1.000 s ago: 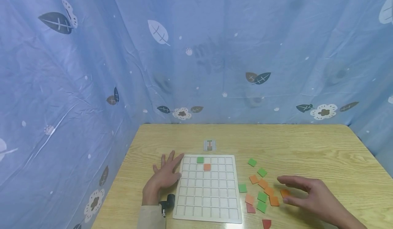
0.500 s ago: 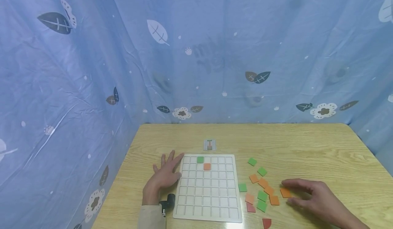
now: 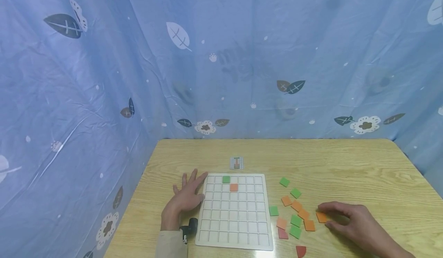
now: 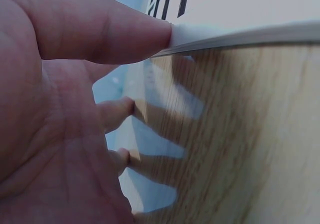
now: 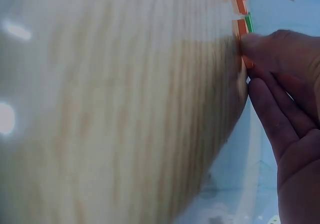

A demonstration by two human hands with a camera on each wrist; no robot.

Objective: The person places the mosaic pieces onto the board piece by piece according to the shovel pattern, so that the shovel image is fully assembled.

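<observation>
My left hand point(image 3: 187, 198) rests spread at the left edge of a white grid board point(image 3: 233, 246); in the left wrist view the thumb point(image 4: 125, 34) touches the board's edge. A green square tile point(image 3: 226, 179) and an orange one point(image 3: 233, 187) sit in cells near the board's far edge. To the right, my right hand point(image 3: 353, 219) pinches an orange square tile point(image 3: 321, 217) between thumb and index finger on the table. Seen from the right wrist, the thumb point(image 5: 255, 46) lies against an orange tile's edge.
Several loose green tiles point(image 3: 295, 220) and orange tiles point(image 3: 309, 225) lie between board and right hand. Nearer are a pink piece point(image 3: 282, 233) and a red rounded one point(image 3: 301, 251). A small patterned card point(image 3: 237, 163) lies beyond the board. Blue curtain point(image 3: 242, 77) encloses the table.
My right hand has come down and its thumb and index finger have closed in on the orange tile, which has barely moved. The left hand stays on the board's edge.
</observation>
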